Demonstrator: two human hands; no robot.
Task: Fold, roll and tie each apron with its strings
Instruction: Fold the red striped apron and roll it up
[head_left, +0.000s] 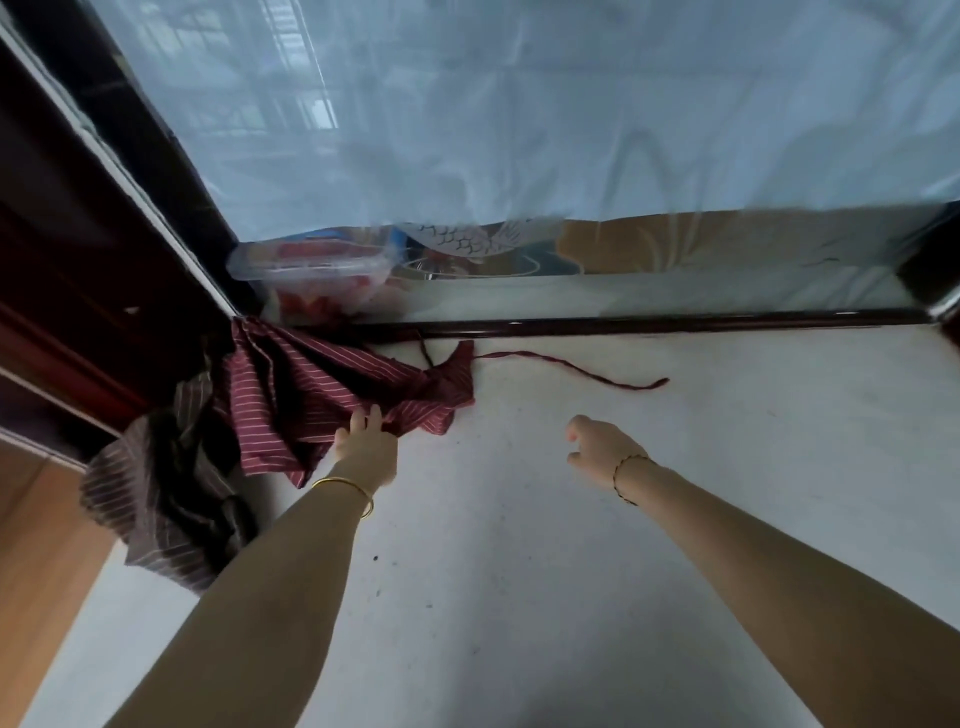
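The left hand has its grip clenched on the near edge of the crumpled maroon striped apron, which lies at the far left of the white worktop, its string trailing off to the right along the surface. The right hand hovers apart over bare worktop, fingers loosely curled and grasping nothing. A brown striped apron (bunched up, partly under the maroon one) hangs over the worktop's left edge.

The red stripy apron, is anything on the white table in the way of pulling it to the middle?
Nothing visible is. The left hand grips the red striped apron, and the white table toward the middle is bare. Its string trails loose to the right. The right hand hovers beside, empty.
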